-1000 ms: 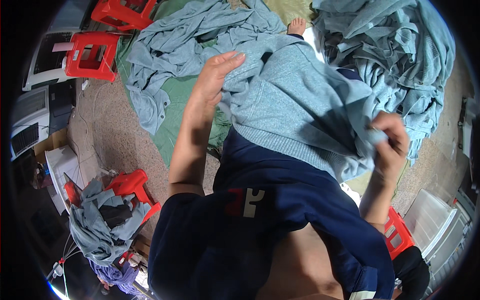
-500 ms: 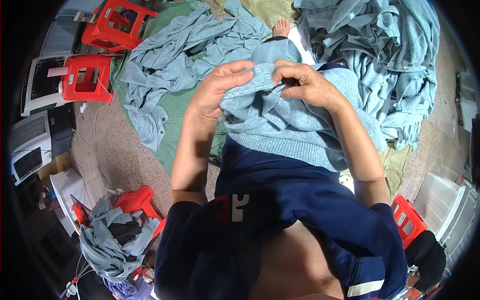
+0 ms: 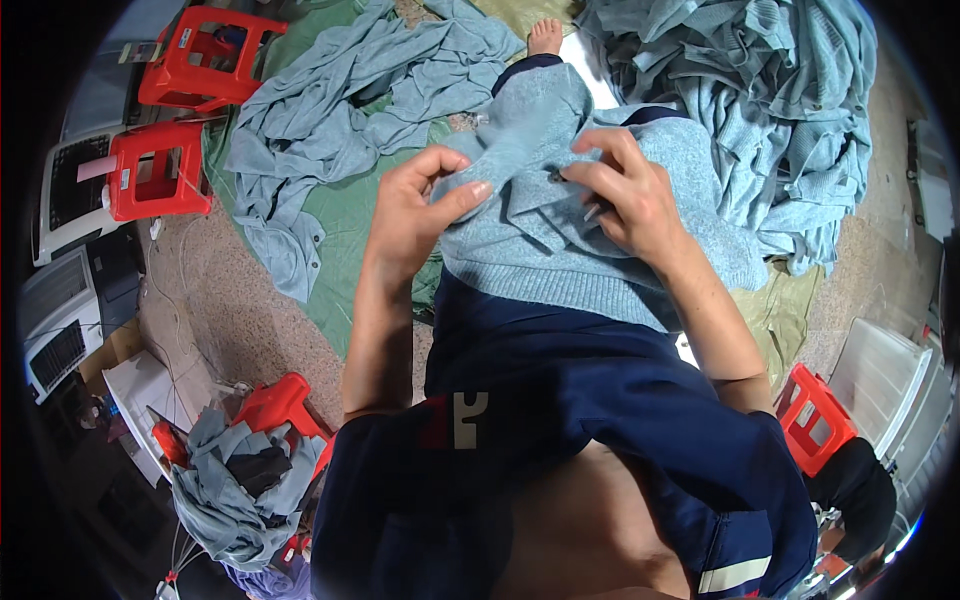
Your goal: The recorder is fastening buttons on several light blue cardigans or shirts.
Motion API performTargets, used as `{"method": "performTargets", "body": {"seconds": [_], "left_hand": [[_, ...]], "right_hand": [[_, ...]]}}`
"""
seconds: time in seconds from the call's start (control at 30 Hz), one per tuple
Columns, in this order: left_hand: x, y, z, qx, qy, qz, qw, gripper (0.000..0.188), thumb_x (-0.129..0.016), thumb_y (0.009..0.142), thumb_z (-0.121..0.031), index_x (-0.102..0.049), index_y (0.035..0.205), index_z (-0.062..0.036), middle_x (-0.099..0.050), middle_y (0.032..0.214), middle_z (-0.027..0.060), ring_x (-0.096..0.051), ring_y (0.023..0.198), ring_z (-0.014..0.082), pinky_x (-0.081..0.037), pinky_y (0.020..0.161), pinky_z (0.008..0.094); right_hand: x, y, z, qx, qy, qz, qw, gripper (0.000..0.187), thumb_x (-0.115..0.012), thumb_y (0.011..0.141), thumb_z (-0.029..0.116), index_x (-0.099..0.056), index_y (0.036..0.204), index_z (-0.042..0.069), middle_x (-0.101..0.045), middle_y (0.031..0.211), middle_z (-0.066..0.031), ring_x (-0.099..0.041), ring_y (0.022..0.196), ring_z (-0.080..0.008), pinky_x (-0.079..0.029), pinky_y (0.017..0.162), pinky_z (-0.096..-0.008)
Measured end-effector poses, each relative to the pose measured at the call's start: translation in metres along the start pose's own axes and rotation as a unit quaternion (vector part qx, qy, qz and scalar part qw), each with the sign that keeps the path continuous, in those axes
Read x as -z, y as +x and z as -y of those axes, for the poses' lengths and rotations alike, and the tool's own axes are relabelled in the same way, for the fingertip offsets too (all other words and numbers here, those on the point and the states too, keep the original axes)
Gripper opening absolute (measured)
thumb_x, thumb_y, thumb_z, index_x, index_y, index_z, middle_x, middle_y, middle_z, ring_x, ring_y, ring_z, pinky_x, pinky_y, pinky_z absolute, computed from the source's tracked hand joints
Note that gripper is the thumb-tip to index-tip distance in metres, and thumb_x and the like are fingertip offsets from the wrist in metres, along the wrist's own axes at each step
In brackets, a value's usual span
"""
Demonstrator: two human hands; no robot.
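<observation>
A light blue knitted sweater (image 3: pixel 600 265) lies bunched over my lap, its ribbed hem toward me. My left hand (image 3: pixel 415 210) pinches the sweater's left edge between thumb and curled fingers. Over the middle of the knit, my right hand (image 3: pixel 635 195) is bent around a small metal tool (image 3: pixel 591 212), mostly hidden by the fingers. A dark spot shows at its fingertips; whether it is the tool's tip or a button I cannot tell. The raised cloth between my hands is blurred.
Several similar garments (image 3: pixel 330 110) are spread on a green sheet (image 3: pixel 350 240) at the far left. A large heap (image 3: pixel 800 130) lies at the right. Red stools (image 3: pixel 160 170) stand on the left, and another stool (image 3: pixel 815 420) is at the lower right. One bare foot (image 3: pixel 544 37) shows ahead.
The ribbed band that was raised between my hands has been lowered and the cloth spread out. My right hand has shifted right, its fingers lifting off the band. My left hand has moved slightly down.
</observation>
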State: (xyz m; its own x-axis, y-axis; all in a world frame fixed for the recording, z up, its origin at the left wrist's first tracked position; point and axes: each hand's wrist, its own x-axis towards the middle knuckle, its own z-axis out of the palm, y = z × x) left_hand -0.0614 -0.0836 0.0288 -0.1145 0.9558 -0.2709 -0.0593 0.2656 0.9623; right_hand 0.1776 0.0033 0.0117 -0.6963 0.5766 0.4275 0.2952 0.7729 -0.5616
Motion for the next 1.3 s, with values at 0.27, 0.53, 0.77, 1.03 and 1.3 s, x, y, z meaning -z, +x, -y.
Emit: {"method": "performTargets", "body": {"seconds": [0.27,0.53,0.77,1.03,1.3], "left_hand": [[-0.038,0.001,-0.001,0.035,-0.096,0.108,0.989,0.013,-0.066,0.09,-0.009,-0.065,0.098,0.0003,-0.058,0.083,-0.0052,-0.047,0.076,0.0006,-0.039,0.067,0.0172],[-0.039,0.002,0.0,-0.039,0.033,0.099,0.994,0.025,-0.074,0.08,-0.003,-0.063,0.101,0.0029,-0.061,0.093,0.0005,-0.057,0.09,0.0089,-0.046,0.083,0.0238],[-0.038,0.006,-0.009,-0.296,0.319,0.102,0.895,0.027,-0.075,0.074,-0.004,-0.062,0.096,0.002,-0.064,0.092,0.0119,-0.064,0.083,0.0236,-0.052,0.073,0.0309],[-0.039,0.012,0.002,-0.309,0.326,0.072,0.891,0.024,-0.071,0.079,-0.007,-0.058,0.097,0.0001,-0.06,0.09,0.0133,-0.062,0.081,0.0318,-0.05,0.067,0.0382],[-0.037,0.018,0.011,-0.337,0.461,0.059,0.819,0.018,-0.072,0.079,-0.011,-0.061,0.089,-0.0017,-0.059,0.077,0.0109,-0.06,0.068,0.0293,-0.047,0.058,0.0371]], "right_hand": [[0.001,-0.004,0.026,0.148,-0.029,-0.094,0.984,0.018,-0.07,0.071,0.01,-0.067,0.088,0.005,-0.063,0.083,-0.0031,-0.061,0.064,-0.013,-0.047,0.051,-0.025],[-0.01,-0.006,0.015,0.1,0.033,-0.058,0.993,0.014,-0.069,0.073,0.007,-0.064,0.085,0.005,-0.061,0.082,-0.0032,-0.063,0.067,-0.0178,-0.048,0.052,-0.0293],[-0.017,0.0,0.02,-0.07,0.202,-0.051,0.976,0.033,-0.071,0.07,-0.003,-0.06,0.099,0.007,-0.061,0.096,-0.0075,-0.064,0.074,-0.0259,-0.051,0.06,-0.0342],[-0.026,-0.005,0.006,-0.179,0.179,0.006,0.968,0.021,-0.072,0.07,-0.002,-0.059,0.087,0.001,-0.062,0.079,-0.0121,-0.065,0.072,-0.0287,-0.048,0.059,-0.034],[-0.029,-0.007,0.003,-0.268,0.243,-0.032,0.932,0.018,-0.071,0.07,-0.005,-0.057,0.082,-0.001,-0.063,0.072,-0.0139,-0.065,0.063,-0.0248,-0.049,0.056,-0.0338]]}}
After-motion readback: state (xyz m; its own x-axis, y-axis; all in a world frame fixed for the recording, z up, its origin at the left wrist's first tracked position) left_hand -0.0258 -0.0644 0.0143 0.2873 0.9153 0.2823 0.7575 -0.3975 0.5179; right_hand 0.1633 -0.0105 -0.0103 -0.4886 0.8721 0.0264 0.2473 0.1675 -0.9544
